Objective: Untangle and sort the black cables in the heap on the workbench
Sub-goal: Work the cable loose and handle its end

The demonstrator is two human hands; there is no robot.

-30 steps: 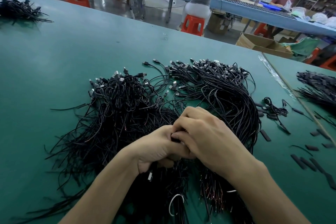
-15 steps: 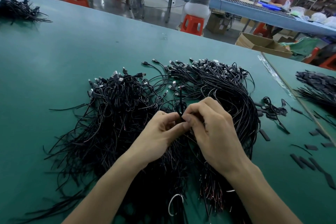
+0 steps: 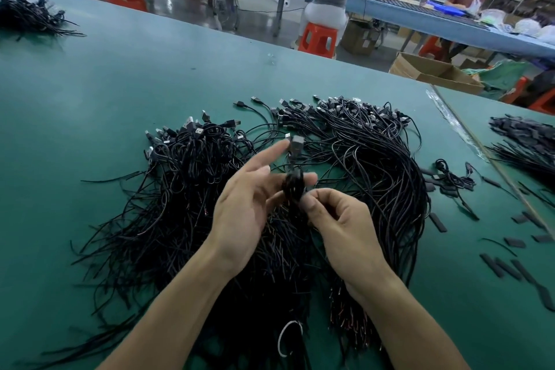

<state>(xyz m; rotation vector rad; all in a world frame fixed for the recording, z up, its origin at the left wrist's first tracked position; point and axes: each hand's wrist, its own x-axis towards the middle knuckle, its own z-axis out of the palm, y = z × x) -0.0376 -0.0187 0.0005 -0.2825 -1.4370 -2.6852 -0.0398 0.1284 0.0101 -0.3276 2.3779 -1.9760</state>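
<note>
A small bundle of black cables (image 3: 292, 189) is held up above the heap (image 3: 186, 204), which is spread over the green workbench (image 3: 120, 84) in two lobes, with the plugs pointed away from the person. The bundle is pinched near its lower end by the curled thumb and forefinger of the right hand (image 3: 345, 228). The left hand (image 3: 246, 204) is held spread with its fingers straight, and one digit is laid against the bundle (the contact itself is blurred). Short black sleeves (image 3: 438, 222) are scattered on the bench to the right, apart from the heap.
</note>
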